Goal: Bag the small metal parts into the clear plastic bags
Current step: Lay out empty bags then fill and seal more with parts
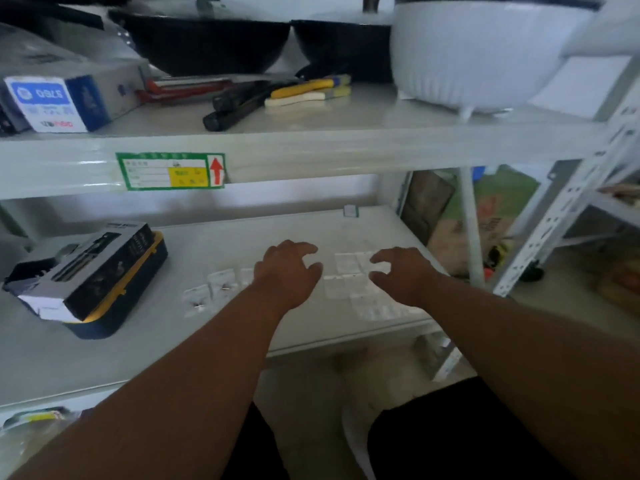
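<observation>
Both my hands hover over the lower shelf (pixel 214 344). My left hand (pixel 289 270) has loosely spread fingers and holds nothing. My right hand (pixel 403 271) is likewise relaxed, thumb and fingers apart, empty. Between and under them lie several empty clear plastic bags (pixel 346 268), flat on the shelf. To the left of my left wrist lie three small clear bags with metal parts inside (pixel 211 289). More clear bags (pixel 384 311) lie near the shelf's front edge under my right wrist. The frame is blurred.
A black and yellow tool case (pixel 93 275) with a box on it sits at the shelf's left. A small object (pixel 350 211) stands at the back. The upper shelf (pixel 311 147) carries woks, a white pot (pixel 485 50), tools and a blue box. A shelf post (pixel 471 230) stands right.
</observation>
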